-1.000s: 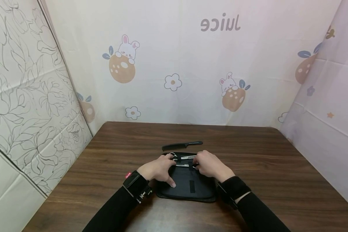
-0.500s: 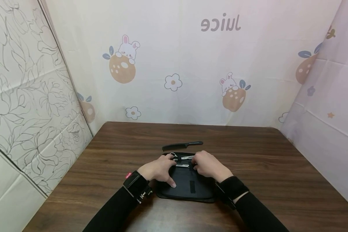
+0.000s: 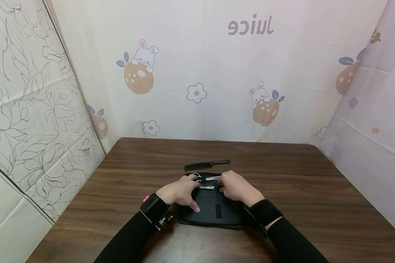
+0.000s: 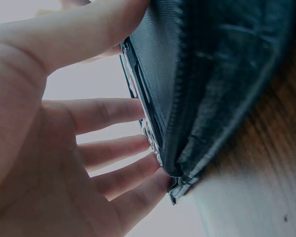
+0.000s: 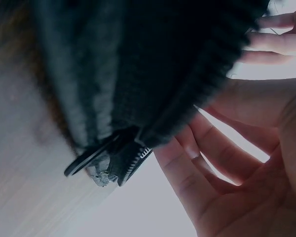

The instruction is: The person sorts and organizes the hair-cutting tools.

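Note:
A black zip case (image 3: 204, 212) lies on the table with scissors strapped across its far part. The upper scissors (image 3: 212, 178) show a ring handle at the left and a silver blade toward the right. Below them, the blade of a second pair of scissors (image 3: 206, 187) points left. My left hand (image 3: 181, 190) rests spread on the case's left side, thumb low and fingertips at the scissors; in the left wrist view its fingers reach the case edge. My right hand (image 3: 238, 187) bends its fingers at the lower scissors' right end, hiding that handle.
A black comb (image 3: 205, 165) lies on the brown wood table (image 3: 299, 190) just beyond the case. The zipper edge (image 5: 207, 108) of the case stands close in the right wrist view. Patterned curtains (image 3: 197, 65) enclose the table's back and sides.
My right hand has shifted slightly left, covering the scissors' handle that showed under its fingers a second ago. The left hand, case and comb stay in place.

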`<action>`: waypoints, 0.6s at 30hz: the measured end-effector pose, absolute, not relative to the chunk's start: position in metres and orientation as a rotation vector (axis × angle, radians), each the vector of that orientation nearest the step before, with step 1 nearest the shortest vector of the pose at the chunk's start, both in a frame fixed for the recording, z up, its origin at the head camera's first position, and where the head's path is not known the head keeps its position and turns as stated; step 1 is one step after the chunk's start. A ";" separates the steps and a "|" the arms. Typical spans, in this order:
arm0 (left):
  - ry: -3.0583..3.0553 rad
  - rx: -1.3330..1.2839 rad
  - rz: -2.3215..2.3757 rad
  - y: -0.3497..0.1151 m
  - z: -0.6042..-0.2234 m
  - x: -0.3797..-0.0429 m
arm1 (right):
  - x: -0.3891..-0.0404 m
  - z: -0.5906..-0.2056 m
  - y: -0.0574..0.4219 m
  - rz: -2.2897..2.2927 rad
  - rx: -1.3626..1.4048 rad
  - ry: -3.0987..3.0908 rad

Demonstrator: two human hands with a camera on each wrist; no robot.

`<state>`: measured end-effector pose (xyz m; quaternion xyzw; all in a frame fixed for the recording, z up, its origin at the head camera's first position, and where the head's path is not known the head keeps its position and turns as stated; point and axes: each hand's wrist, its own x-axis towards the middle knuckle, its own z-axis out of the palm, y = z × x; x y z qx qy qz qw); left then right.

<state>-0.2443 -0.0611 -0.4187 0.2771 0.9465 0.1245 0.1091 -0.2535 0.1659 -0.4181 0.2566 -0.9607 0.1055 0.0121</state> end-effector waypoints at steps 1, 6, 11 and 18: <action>2.783 0.815 0.365 -0.061 -0.419 -0.244 | -0.253 -0.418 0.166 0.331 0.797 -2.999; 2.784 0.814 0.366 -0.062 -0.419 -0.245 | -0.252 -0.416 0.165 0.343 0.791 -3.012; 2.788 0.815 0.355 -0.062 -0.419 -0.245 | -0.252 -0.417 0.164 0.329 0.782 -3.015; 2.789 0.804 0.353 -0.061 -0.420 -0.245 | -0.252 -0.418 0.163 0.334 0.761 -3.022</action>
